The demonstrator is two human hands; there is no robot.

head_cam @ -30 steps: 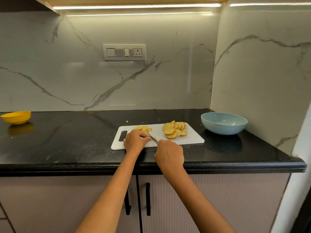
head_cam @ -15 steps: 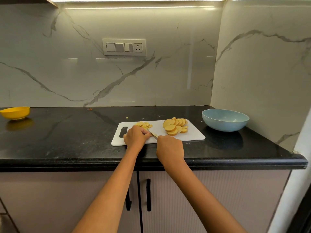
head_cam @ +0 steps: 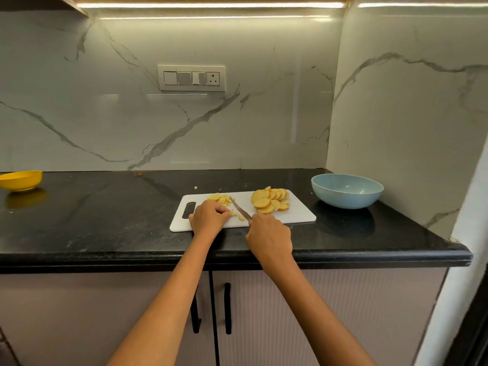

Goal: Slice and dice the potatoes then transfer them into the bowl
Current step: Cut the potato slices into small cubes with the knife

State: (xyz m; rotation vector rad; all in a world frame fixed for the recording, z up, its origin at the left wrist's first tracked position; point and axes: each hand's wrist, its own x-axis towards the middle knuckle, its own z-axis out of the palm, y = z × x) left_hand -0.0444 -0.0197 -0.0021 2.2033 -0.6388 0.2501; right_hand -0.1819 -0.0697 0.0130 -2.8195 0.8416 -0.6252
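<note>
A white cutting board (head_cam: 301,216) lies on the black counter. On its right half is a pile of round potato slices (head_cam: 269,200). A small heap of diced potato (head_cam: 220,198) sits at the board's back left, with a few loose bits beside my fingers. My left hand (head_cam: 208,216) rests on the board with curled fingers pinching a small potato piece (head_cam: 233,213). My right hand (head_cam: 269,237) grips the handle of a knife (head_cam: 240,209), whose blade points back-left just right of that piece. The light blue bowl (head_cam: 347,191) stands empty to the right of the board.
A yellow bowl (head_cam: 21,180) sits at the counter's far left. Marble walls close the back and right side. One potato crumb (head_cam: 196,187) lies on the counter behind the board. Cabinet doors with black handles (head_cam: 227,309) are below the counter edge.
The knife blade has lifted and shows more of its length, pointing back-left. A few more cut bits lie beside my left fingers. The camera shifted slightly.
</note>
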